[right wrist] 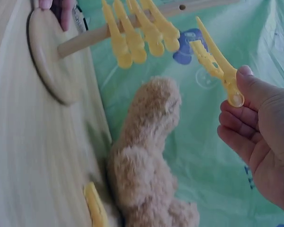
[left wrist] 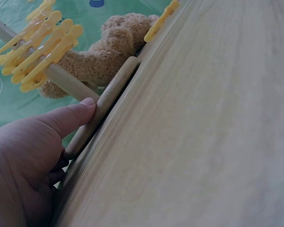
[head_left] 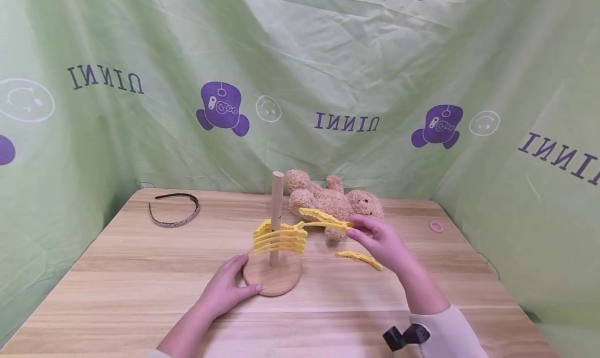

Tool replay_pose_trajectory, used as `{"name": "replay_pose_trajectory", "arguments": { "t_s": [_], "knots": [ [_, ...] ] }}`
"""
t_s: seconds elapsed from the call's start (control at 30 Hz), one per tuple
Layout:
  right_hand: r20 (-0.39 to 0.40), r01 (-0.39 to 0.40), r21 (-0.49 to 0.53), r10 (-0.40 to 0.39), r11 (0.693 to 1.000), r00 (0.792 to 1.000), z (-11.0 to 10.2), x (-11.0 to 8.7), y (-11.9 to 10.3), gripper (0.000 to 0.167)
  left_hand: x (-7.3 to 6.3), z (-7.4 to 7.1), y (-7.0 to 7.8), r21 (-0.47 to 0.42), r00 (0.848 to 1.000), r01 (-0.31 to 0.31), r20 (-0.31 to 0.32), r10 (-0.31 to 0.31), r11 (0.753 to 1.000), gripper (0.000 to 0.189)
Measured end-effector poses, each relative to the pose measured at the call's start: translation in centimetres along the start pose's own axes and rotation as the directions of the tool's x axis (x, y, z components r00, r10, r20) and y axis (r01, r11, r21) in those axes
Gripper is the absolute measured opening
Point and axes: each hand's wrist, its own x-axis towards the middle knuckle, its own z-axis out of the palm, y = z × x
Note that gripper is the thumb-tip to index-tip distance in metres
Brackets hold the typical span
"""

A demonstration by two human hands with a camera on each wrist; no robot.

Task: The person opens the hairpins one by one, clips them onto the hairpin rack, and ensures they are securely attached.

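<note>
A wooden stand has a round base (head_left: 276, 281) and an upright post (head_left: 277, 199). Several yellow alligator hair clips (head_left: 281, 241) are clamped around the post, stacked one above another. My left hand (head_left: 227, 287) holds the near-left rim of the base, thumb on top, as the left wrist view shows. Between thumb and fingers my right hand (head_left: 382, 243) pinches another yellow hair clip (right wrist: 229, 82) by its tail end. That clip is spread apart and points left at the post, level with the top of the stack. A loose yellow hair clip (head_left: 358, 257) lies on the table below my right hand.
A brown teddy bear (head_left: 323, 201) lies on its side behind the stand. At the back left is a glittery headband (head_left: 175, 223); a pink ring-shaped hair tie (head_left: 436, 226) lies on the right. Green printed cloth (head_left: 290, 87) surrounds the wooden table (head_left: 140, 295).
</note>
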Motion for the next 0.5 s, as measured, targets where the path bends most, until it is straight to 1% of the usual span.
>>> {"name": "replay_pose_trajectory", "arguments": {
  "t_s": [0.27, 0.5],
  "knots": [
    [0.036, 0.024, 0.039, -0.026, 0.999, 0.999, 2.6, 3.1, -2.2, 0.029, -0.1, 0.0, 0.0, -0.009, 1.000, 0.003, -0.007, -0.003, 1.000, 0.089],
    [0.074, 0.086, 0.039, -0.089, 0.996, 0.993, 4.3, 4.9, -3.6, 0.026, 0.0, 0.1, -0.1, -0.008, 1.000, -0.001, -0.013, 0.001, 1.000, 0.089]
  ]
}}
